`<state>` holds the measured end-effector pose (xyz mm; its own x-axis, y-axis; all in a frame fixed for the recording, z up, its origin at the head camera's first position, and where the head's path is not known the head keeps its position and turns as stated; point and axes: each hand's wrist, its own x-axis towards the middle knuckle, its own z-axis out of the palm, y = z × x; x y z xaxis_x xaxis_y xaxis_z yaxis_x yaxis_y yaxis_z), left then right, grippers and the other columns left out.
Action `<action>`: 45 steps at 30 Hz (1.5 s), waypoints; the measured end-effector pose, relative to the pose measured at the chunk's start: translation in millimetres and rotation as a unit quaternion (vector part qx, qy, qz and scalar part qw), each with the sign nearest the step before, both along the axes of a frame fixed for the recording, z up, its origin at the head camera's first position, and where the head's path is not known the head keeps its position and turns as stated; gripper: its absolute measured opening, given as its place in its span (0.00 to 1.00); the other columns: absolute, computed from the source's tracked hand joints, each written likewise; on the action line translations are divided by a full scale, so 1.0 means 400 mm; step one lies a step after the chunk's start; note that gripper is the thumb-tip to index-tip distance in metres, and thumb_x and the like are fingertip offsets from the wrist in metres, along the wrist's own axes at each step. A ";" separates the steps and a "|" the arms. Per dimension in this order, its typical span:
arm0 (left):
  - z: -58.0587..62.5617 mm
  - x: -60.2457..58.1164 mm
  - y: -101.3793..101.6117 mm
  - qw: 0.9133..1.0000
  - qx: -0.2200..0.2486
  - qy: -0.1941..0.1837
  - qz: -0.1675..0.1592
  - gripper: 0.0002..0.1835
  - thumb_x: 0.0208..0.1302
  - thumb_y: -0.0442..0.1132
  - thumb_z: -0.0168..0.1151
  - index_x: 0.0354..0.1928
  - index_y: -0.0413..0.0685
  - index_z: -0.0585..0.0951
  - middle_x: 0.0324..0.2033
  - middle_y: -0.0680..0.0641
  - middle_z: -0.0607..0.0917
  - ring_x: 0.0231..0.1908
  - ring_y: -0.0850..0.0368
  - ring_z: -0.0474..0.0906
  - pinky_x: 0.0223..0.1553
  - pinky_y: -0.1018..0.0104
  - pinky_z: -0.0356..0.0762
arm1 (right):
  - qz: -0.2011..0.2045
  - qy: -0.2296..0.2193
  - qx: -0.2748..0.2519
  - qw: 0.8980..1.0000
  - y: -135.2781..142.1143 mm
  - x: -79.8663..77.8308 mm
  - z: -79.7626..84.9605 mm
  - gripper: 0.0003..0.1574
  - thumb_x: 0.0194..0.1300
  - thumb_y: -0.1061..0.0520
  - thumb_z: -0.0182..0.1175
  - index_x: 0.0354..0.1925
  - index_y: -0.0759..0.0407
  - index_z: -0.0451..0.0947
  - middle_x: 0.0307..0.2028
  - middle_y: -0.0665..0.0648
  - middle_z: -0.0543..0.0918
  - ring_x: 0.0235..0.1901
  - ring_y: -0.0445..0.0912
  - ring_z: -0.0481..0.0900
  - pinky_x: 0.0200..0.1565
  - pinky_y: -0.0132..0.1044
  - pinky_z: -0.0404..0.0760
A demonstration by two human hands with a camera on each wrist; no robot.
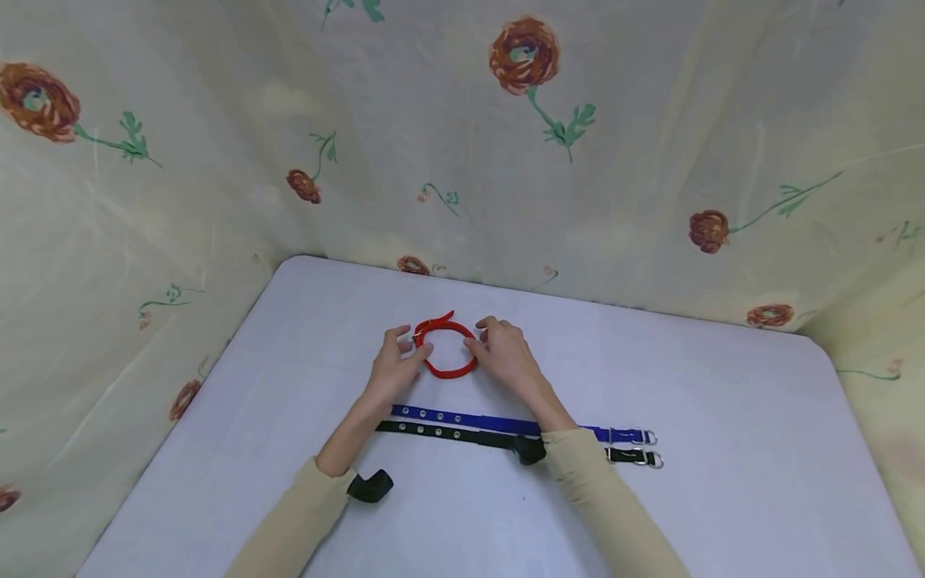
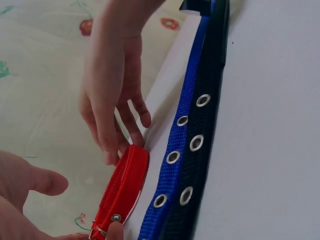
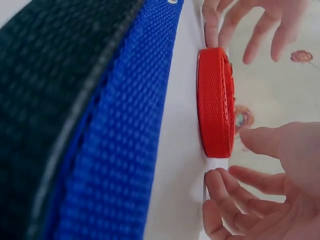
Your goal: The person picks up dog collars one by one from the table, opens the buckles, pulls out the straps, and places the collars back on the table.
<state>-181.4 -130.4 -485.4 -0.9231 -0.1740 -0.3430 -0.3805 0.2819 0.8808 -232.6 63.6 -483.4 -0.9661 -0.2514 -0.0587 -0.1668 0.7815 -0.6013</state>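
Note:
A red collar (image 1: 452,374), buckled into a loop, stands on its edge on the white table, its strap end sticking out at the far left. My left hand (image 1: 393,368) is at the loop's left side, fingers spread and loosely bent; in the left wrist view a fingertip lies at the collar's eyelet, near the buckle. At the right side of the loop is my right hand (image 1: 506,353), thumb and fingers apart with relaxed bends. The right wrist view shows that hand beside the red collar (image 3: 215,105), with nothing gripped.
Nearer me, a blue collar (image 1: 499,423) and a black collar (image 1: 491,439) lie stretched out side by side, eyelets at left, metal rings at right. My forearms pass over them. A flowered curtain (image 1: 621,160) hangs behind the table (image 1: 723,498).

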 end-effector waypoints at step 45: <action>0.084 0.181 0.000 0.993 0.063 0.076 -0.062 0.20 0.82 0.43 0.60 0.69 0.45 0.76 0.55 0.36 0.81 0.44 0.49 0.90 0.55 0.51 0.91 | 0.022 0.032 -0.046 0.998 0.061 0.228 0.128 0.30 0.65 0.58 0.78 0.63 0.59 0.81 0.51 0.62 0.89 0.42 0.50 0.89 0.42 0.42 0.92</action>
<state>-109.1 -130.4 -451.7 -0.9776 -0.0205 -0.2097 -0.2095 0.2012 0.9569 -141.4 88.1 -432.2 -0.9549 -0.2956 0.0284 -0.2407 0.7148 -0.6566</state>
